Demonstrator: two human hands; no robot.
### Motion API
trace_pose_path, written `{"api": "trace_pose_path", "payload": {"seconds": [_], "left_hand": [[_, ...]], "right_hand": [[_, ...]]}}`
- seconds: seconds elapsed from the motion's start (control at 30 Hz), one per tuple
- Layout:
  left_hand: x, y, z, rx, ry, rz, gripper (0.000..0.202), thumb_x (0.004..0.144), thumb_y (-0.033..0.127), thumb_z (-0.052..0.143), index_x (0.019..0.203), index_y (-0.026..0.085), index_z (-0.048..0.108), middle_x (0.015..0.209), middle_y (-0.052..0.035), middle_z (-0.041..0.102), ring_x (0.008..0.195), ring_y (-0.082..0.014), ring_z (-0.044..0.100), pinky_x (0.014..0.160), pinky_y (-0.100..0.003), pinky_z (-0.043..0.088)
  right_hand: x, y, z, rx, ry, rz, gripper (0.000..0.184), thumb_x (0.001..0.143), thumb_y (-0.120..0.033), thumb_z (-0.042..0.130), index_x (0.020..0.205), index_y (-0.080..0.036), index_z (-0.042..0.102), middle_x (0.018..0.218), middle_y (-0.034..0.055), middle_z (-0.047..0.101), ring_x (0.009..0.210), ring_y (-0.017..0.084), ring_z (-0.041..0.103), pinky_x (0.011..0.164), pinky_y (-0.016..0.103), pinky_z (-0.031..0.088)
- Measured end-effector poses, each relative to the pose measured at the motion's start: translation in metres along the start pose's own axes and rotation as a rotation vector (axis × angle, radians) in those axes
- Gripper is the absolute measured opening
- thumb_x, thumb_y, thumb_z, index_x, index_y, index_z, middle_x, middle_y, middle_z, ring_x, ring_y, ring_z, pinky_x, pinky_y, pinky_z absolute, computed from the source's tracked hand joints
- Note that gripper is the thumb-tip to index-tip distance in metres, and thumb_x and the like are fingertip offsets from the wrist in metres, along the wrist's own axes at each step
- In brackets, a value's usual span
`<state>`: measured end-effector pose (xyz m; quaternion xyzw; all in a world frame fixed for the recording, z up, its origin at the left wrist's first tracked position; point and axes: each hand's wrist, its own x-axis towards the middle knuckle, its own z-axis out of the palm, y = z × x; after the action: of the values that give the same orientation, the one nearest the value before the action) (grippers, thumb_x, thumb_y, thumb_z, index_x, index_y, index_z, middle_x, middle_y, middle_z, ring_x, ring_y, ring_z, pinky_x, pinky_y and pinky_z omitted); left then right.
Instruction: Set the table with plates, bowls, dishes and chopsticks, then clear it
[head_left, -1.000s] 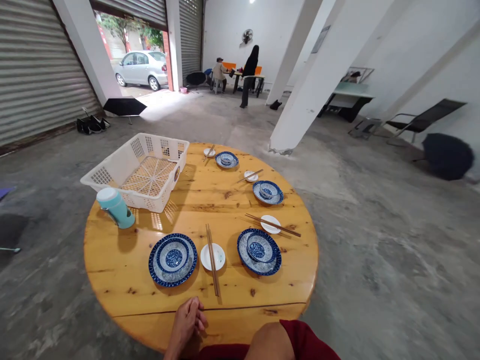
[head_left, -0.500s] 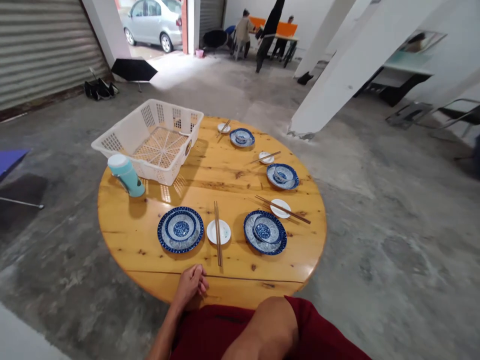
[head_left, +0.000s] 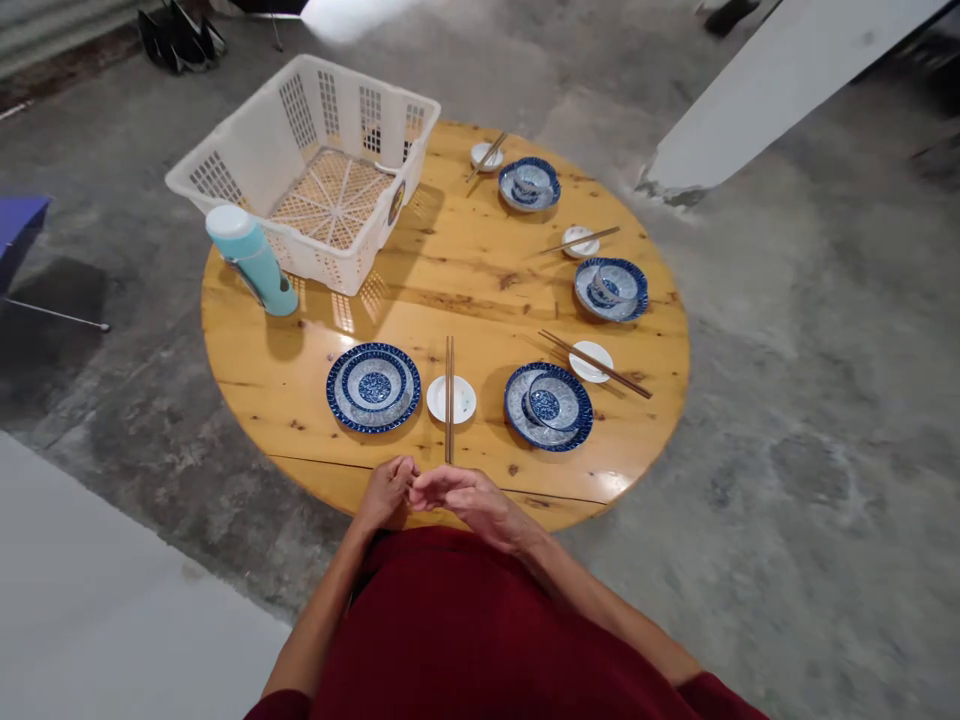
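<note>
My left hand (head_left: 386, 490) and my right hand (head_left: 461, 495) meet at the near edge of the round wooden table (head_left: 465, 290), fingers curled and touching each other; nothing shows in them. Just beyond them lies a pair of chopsticks (head_left: 449, 395) across a small white dish (head_left: 451, 399). A blue-patterned plate (head_left: 373, 386) sits left of the dish. Another blue plate with a bowl on it (head_left: 548, 405) sits to the right.
A white plastic basket (head_left: 307, 165) stands at the table's far left, a teal bottle (head_left: 251, 260) beside it. More blue plates with bowls (head_left: 611, 288), small white dishes (head_left: 590, 361) and chopsticks line the right rim. A white pillar base (head_left: 750, 90) stands beyond on the concrete floor.
The view has tilted down toward the table. My right hand has come up from my lap to meet my left hand at the table edge.
</note>
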<state>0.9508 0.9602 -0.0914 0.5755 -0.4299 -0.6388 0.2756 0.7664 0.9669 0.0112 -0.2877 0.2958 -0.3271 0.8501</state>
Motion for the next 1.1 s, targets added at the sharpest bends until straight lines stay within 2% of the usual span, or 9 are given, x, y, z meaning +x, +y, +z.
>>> {"api": "trace_pose_path", "payload": {"seconds": [0.1, 0.23, 0.53, 0.7, 0.87, 1.0, 1.1], "left_hand": [[0.000, -0.002, 0.004, -0.055, -0.036, -0.073, 0.052, 0.087, 0.070, 0.049, 0.084, 0.018, 0.057, 0.061, 0.0007, 0.063, 0.049, -0.0150, 0.060, 0.046, -0.024, 0.045], [0.000, -0.004, 0.009, -0.099, -0.045, -0.129, 0.055, 0.085, 0.073, 0.053, 0.088, 0.018, 0.056, 0.062, -0.0007, 0.066, 0.046, -0.0141, 0.062, 0.042, -0.021, 0.044], [-0.002, 0.004, 0.014, -0.026, 0.080, -0.128, 0.056, 0.087, 0.072, 0.052, 0.087, 0.016, 0.058, 0.061, -0.0028, 0.067, 0.045, -0.0115, 0.060, 0.042, -0.019, 0.041], [0.001, 0.004, 0.013, 0.021, 0.110, -0.103, 0.056, 0.085, 0.072, 0.054, 0.086, 0.016, 0.058, 0.062, -0.0029, 0.067, 0.045, -0.0110, 0.058, 0.042, -0.019, 0.040], [0.006, 0.000, 0.006, 0.017, 0.076, -0.064, 0.058, 0.081, 0.073, 0.056, 0.088, 0.016, 0.058, 0.062, -0.0024, 0.067, 0.045, -0.0108, 0.058, 0.041, -0.019, 0.039], [0.008, -0.004, 0.002, -0.004, 0.058, -0.018, 0.057, 0.081, 0.072, 0.058, 0.089, 0.016, 0.057, 0.065, -0.0022, 0.067, 0.048, -0.0110, 0.060, 0.041, -0.018, 0.041], [0.008, -0.006, 0.002, -0.009, 0.065, 0.034, 0.055, 0.082, 0.071, 0.058, 0.088, 0.016, 0.057, 0.066, -0.0028, 0.067, 0.049, -0.0111, 0.061, 0.041, -0.018, 0.042]], "right_hand": [[-0.014, 0.011, -0.020, 0.020, 0.109, -0.006, 0.043, 0.080, -0.042, 0.078, 0.114, -0.017, 0.075, 0.110, 0.0106, 0.073, 0.101, 0.020, 0.069, 0.098, 0.034, 0.049], [-0.020, 0.011, -0.034, 0.033, 0.154, -0.009, 0.041, 0.079, -0.041, 0.080, 0.112, -0.019, 0.076, 0.110, 0.0097, 0.074, 0.099, 0.020, 0.069, 0.096, 0.033, 0.050], [-0.023, 0.006, -0.067, -0.035, 0.184, 0.031, 0.043, 0.077, -0.044, 0.080, 0.111, -0.018, 0.076, 0.106, 0.0090, 0.074, 0.097, 0.019, 0.068, 0.091, 0.032, 0.049], [-0.033, 0.003, -0.082, -0.119, 0.258, 0.022, 0.044, 0.073, -0.047, 0.081, 0.107, -0.019, 0.077, 0.104, 0.0073, 0.074, 0.093, 0.018, 0.068, 0.087, 0.031, 0.048], [-0.049, 0.018, -0.079, -0.114, 0.406, -0.027, 0.046, 0.069, -0.048, 0.083, 0.104, -0.018, 0.077, 0.103, 0.0077, 0.075, 0.089, 0.017, 0.068, 0.085, 0.031, 0.047], [-0.064, 0.043, -0.061, -0.011, 0.559, -0.036, 0.047, 0.065, -0.047, 0.086, 0.101, -0.017, 0.076, 0.100, 0.0074, 0.075, 0.086, 0.015, 0.067, 0.082, 0.028, 0.047], [-0.076, 0.062, -0.044, 0.036, 0.612, -0.002, 0.049, 0.062, -0.046, 0.088, 0.099, -0.017, 0.075, 0.096, 0.0068, 0.075, 0.082, 0.014, 0.067, 0.079, 0.027, 0.047]]}}
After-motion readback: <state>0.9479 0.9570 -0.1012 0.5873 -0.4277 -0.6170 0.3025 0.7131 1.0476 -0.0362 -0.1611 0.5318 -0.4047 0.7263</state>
